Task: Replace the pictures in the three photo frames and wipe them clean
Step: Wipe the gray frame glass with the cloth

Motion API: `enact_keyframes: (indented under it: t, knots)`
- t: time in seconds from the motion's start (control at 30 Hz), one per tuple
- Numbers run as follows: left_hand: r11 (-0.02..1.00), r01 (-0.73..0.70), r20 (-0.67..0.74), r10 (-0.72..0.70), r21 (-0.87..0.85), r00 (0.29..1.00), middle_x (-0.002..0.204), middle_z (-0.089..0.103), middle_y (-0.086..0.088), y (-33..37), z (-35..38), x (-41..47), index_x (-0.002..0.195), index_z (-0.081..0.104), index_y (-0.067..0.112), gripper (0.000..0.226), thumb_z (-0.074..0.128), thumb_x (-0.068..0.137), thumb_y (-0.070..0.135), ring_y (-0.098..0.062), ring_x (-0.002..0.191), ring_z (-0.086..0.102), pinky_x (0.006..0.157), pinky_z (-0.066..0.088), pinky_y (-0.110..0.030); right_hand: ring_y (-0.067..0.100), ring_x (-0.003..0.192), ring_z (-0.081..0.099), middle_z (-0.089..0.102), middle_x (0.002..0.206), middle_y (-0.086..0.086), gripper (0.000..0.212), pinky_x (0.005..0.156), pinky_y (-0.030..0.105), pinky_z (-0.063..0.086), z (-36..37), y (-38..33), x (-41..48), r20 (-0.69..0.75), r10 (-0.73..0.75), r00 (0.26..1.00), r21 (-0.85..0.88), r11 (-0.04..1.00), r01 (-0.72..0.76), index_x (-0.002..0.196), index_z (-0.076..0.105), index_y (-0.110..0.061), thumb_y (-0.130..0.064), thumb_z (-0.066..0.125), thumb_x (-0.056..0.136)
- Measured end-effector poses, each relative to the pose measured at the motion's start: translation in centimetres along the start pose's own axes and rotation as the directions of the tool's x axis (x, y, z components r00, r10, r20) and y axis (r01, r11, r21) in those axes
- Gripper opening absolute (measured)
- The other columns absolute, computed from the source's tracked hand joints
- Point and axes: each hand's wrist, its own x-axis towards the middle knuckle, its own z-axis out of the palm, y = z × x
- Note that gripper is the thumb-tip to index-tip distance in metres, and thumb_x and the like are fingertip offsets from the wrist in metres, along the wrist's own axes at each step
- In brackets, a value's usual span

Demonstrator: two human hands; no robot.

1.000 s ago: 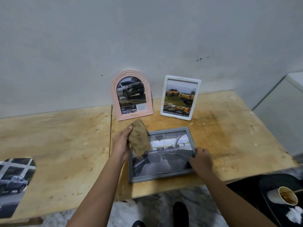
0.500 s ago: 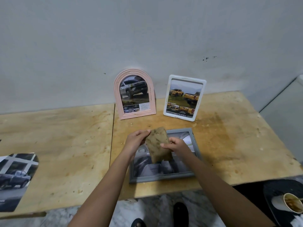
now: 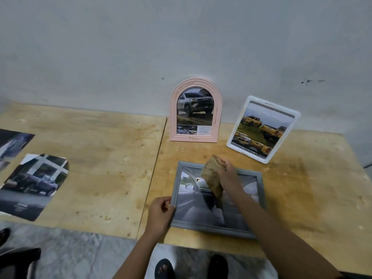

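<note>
Plywood table point(image 3: 104, 168) w/ grey photo frame point(image 3: 193, 206) lying flat. L hand point(image 3: 160, 214) fingers pinch frame's left rim; R hand point(image 3: 228, 174) fingers grip brown cloth point(image 3: 212, 178) above frame's picture.

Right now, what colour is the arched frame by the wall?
The arched frame is pale pink; the head view shows it.

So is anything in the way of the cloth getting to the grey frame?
Nothing visible. The right hand holds the crumpled brown cloth directly over the flat grey rectangular photo frame, whose left edge the left hand grips.
</note>
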Motion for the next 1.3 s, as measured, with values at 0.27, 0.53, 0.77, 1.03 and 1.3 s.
enact_keyframes:
  t: [0.27, 0.53, 0.77, 1.03, 1.3]
  knots:
    - [0.987, -0.110, 0.001, 0.110, 0.120, 0.994, 0.081, 0.055, -0.002, -0.7, -0.3, -0.6, 0.082, 0.063, 0.018, 0.007, 0.069, 0.081, 0.015, -0.006, 0.070, 0.051, 0.062, 0.038, -0.012, 0.037, 0.130, 0.041, 0.049, 0.135, 0.022, 0.071, 0.108, 0.053, 0.033, 8.4, 3.6, 0.4, 0.728, -0.473, 0.496, -0.431, 0.247, 0.868, 0.131, 0.051, -0.004, 0.015, 0.034, 0.065]
    - [0.970, -0.165, -0.018, 0.171, 0.181, 0.985, 0.062, 0.045, 0.004, -1.3, -0.4, -0.5, 0.056, 0.053, 0.011, 0.029, 0.067, 0.081, 0.014, -0.004, 0.057, 0.041, 0.054, 0.030, -0.009, 0.013, 0.145, 0.002, 0.023, 0.155, 0.003, 0.041, 0.111, 0.018, -0.002, 9.6, 5.3, -0.9, 0.652, -0.413, 0.636, -0.501, 0.396, 0.770, 0.138, 0.045, -0.011, -0.022, 0.043, 0.098]
    - [0.968, -0.155, 0.060, 0.146, 0.199, 0.987, 0.046, 0.043, 0.008, -1.0, -0.8, 0.1, 0.048, 0.052, 0.017, 0.033, 0.063, 0.080, 0.014, -0.004, 0.044, 0.044, 0.043, 0.025, -0.017, 0.018, 0.140, 0.014, 0.039, 0.145, 0.011, 0.032, 0.115, 0.027, 0.018, 10.9, 6.0, -0.6, 0.560, -0.452, 0.694, -0.493, 0.491, 0.718, 0.124, 0.058, -0.002, -0.003, 0.048, 0.094]
    - [0.959, -0.059, 0.029, 0.053, 0.276, 0.998, 0.065, 0.052, 0.001, -1.0, -0.3, -0.2, 0.065, 0.057, 0.012, 0.027, 0.064, 0.083, 0.031, -0.009, 0.057, 0.044, 0.048, 0.028, -0.016, 0.016, 0.142, 0.018, 0.043, 0.144, 0.009, 0.036, 0.110, 0.016, 0.015, 11.1, 4.1, 3.0, 0.576, -0.398, 0.714, -0.558, 0.446, 0.700, 0.125, 0.057, -0.005, 0.005, 0.043, 0.093]
    - [0.897, -0.070, 0.128, 0.016, 0.436, 0.992, 0.094, 0.057, -0.008, 1.4, -1.1, 0.1, 0.100, 0.059, 0.004, 0.021, 0.058, 0.090, 0.023, -0.017, 0.083, 0.054, 0.063, 0.031, -0.015, 0.019, 0.142, 0.022, 0.037, 0.149, 0.006, 0.039, 0.114, 0.028, 0.010, 10.3, 0.7, 5.9, 0.562, -0.351, 0.749, -0.614, 0.430, 0.662, 0.135, 0.047, -0.009, -0.005, 0.038, 0.097]
